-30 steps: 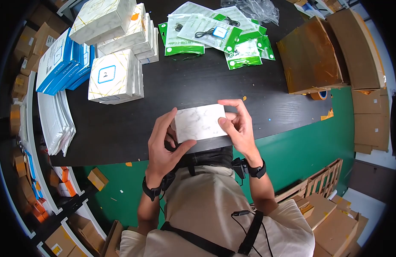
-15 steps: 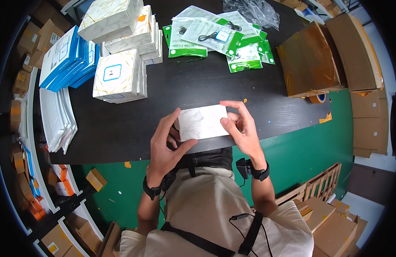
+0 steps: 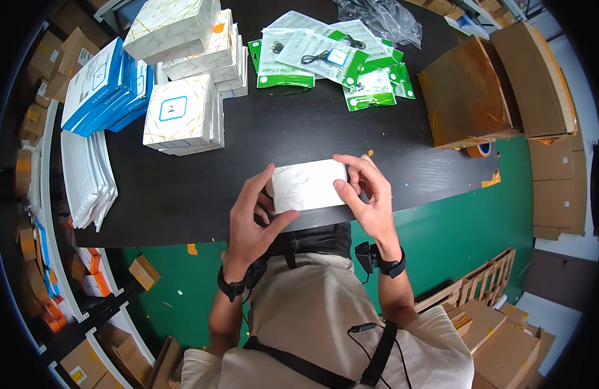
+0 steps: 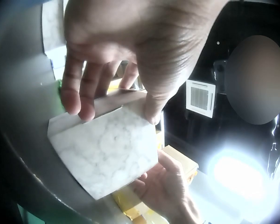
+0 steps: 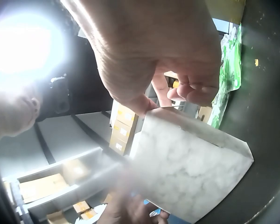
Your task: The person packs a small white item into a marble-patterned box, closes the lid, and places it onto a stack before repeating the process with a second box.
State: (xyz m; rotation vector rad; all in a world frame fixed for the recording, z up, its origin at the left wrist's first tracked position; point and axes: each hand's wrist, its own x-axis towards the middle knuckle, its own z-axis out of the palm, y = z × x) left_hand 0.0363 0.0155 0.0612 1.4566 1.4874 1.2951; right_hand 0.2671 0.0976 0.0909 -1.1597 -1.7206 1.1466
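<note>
A white marble-patterned box (image 3: 309, 186) is held between both hands near the table's front edge. My left hand (image 3: 249, 214) grips its left end, thumb at the near corner and forefinger at the far corner. At the other end my right hand (image 3: 372, 202) holds it with the thumb on the upper face's edge and the forefinger at the far corner. In the left wrist view, the box's marbled side (image 4: 109, 149) faces the camera, with a flap seam along its end under the fingers. The right wrist view shows a similar seam beside the right fingers (image 5: 198, 93).
Marbled boxes (image 3: 177, 110) are stacked at the back left, one labelled 2. Beside them are blue boxes (image 3: 92, 78) and white padded envelopes (image 3: 85, 178). Green-and-white cable packets (image 3: 286, 58) and clear plastic (image 3: 383, 19) lie at the back. Cardboard boxes (image 3: 468, 91) and a tape roll (image 3: 479, 150) stand right.
The head view has shifted slightly, so the table items appear a little farther right. Both hands keep the box in nearly the same place, while the right hand's rear fingers shift slightly.
</note>
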